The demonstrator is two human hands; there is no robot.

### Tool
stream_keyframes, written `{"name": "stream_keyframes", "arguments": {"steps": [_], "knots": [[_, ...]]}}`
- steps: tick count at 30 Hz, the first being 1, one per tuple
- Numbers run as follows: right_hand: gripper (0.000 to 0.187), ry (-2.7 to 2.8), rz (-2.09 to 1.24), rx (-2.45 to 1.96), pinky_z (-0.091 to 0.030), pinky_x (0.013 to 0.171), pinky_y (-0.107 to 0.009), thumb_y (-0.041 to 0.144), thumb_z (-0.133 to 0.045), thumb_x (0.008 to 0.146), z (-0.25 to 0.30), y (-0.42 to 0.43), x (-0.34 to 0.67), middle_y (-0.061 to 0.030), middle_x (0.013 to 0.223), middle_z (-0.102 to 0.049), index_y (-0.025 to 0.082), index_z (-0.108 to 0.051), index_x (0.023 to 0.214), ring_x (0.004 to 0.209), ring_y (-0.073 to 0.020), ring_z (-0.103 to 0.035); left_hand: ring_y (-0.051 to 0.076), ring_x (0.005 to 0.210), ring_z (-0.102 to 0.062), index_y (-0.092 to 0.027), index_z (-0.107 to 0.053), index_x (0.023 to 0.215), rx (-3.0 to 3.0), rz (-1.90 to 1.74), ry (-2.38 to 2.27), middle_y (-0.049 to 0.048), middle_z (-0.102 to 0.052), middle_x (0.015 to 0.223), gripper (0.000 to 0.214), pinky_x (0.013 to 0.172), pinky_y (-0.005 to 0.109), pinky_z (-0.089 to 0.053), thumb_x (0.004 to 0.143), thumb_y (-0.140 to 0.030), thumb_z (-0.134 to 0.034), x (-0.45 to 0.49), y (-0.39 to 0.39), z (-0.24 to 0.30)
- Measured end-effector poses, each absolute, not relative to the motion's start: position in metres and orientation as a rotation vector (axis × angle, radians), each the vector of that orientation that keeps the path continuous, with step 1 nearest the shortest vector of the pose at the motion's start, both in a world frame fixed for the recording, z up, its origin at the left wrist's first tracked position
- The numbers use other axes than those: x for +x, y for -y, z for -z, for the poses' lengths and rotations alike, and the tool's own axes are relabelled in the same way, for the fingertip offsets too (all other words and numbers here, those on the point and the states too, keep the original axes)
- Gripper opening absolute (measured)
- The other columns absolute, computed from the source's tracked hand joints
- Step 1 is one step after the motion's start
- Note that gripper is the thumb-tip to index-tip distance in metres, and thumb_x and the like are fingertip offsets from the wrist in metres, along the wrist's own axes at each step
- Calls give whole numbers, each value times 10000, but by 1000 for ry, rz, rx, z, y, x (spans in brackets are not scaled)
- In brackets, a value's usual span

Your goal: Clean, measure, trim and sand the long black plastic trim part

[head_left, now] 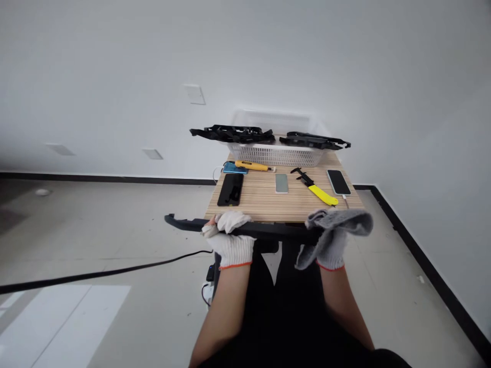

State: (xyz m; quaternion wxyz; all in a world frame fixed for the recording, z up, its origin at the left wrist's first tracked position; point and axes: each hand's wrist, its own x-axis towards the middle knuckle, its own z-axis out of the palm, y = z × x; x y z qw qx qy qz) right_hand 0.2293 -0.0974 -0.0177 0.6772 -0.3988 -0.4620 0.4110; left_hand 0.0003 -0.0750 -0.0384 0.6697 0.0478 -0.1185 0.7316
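My left hand [229,237], in a white knitted glove, is closed round a long black plastic bar [184,223] held level at the near edge of a small wooden table [261,197]. My right hand [330,245], also gloved, grips the bar's right end through a grey cloth [341,222] that drapes over it. The bar's left end sticks out past the table.
On the table lie a black phone [230,189], a small grey phone [281,183], a phone on a cable [338,182], a yellow-handled tool [316,190] and a yellow screwdriver [253,165]. A white basket [276,153] at the back carries black plastic parts [233,134]. A black cable [95,276] crosses the floor.
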Motion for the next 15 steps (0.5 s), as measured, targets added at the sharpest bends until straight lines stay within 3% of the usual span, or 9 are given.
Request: {"name": "stream_keyframes", "arguments": {"steps": [3, 6, 10, 13, 15], "knots": [[507, 914, -924, -762, -606, 621, -329, 645, -593, 938, 8, 104, 222, -29, 647, -661, 233, -655, 649, 653, -185, -668, 33, 484, -537, -202, -403, 660, 117, -1652, 293, -119, -535, 540, 341, 592, 133, -490, 752, -184, -731, 3, 85, 36], [269, 715, -981, -844, -562, 537, -273, 474, -722, 873, -5, 108, 217, -15, 752, -728, 206, -737, 894, 581, -154, -649, 46, 481, -513, -204, -432, 679, 150, -1646, 320, -118, -524, 542, 330, 578, 159, -480, 738, -209, -756, 0, 97, 29], [365, 533, -1034, -815, -527, 525, -250, 520, -623, 936, -11, 108, 213, 4, 885, -737, 238, -705, 1154, 613, -133, -649, 71, 502, -498, -211, -455, 715, 202, -1662, 343, -105, -534, 568, 288, 583, 205, -482, 763, -249, -737, -3, 115, 18], [305, 511, -1009, -723, -460, 482, -254, 579, -589, 948, -7, 102, 221, 71, 631, -579, 310, -687, 1054, 495, -124, -530, 68, 512, -504, -214, -438, 722, 210, -1660, 341, -104, -536, 573, 287, 610, 197, -497, 785, -247, -716, -4, 121, 14], [379, 694, -1013, -780, -407, 451, -272, 683, -508, 947, -7, 93, 226, 69, 525, -446, 332, -651, 947, 447, -145, -445, 60, 514, -514, -215, -438, 725, 197, -1696, 337, -110, -538, 573, 291, 613, 178, -501, 783, -236, -722, -7, 120, 15]]}}
